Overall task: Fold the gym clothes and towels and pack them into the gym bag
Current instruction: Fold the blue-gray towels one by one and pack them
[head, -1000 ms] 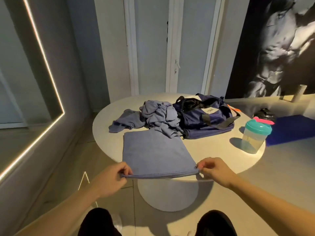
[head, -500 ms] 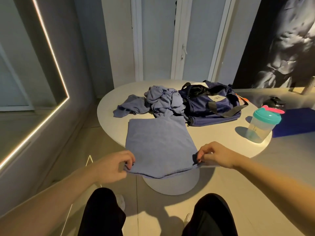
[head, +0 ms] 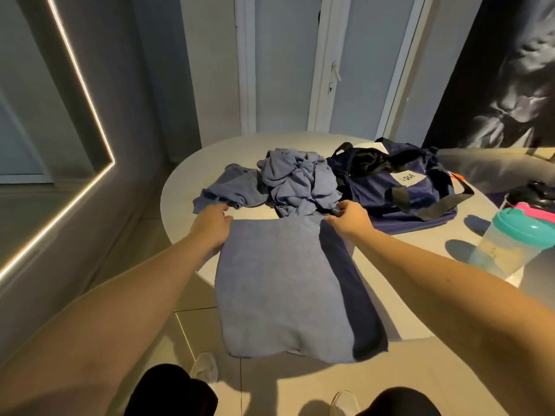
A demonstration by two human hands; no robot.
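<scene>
The blue cloth (head: 279,289) lies doubled over on the round white surface (head: 183,190), in front of the gym bag (head: 399,187) and to its left. Its near fold hangs past the rim over the floor, and a dark band of shadow runs down the side nearer the bag.

Both hands are at the cloth's far edge, set apart at the two corners. The right hand (head: 350,222), nearer the bag, pinches its corner between thumb and curled fingers. The left hand (head: 211,225) is closed on the other corner, though its fingertips are hidden behind the hand.

Just beyond the knuckles sits a crumpled heap of clothes (head: 300,181), pressed against the left side of the bag and touching the cloth's far edge, so it crowds the space right ahead of the hands. Further left of the bag, past the heap, a flat garment (head: 228,190) is spread out.

The bag stands unzipped with its dark inside showing, straps slumped over it and a white label on its side. To the right of the bag, near the rim, a clear bottle (head: 507,244) with a teal lid stands upright, and a black object (head: 534,193) I cannot make out sits just behind it.

Behind the bag are a white door (head: 330,70) and a dark wall picture (head: 510,70)
</scene>
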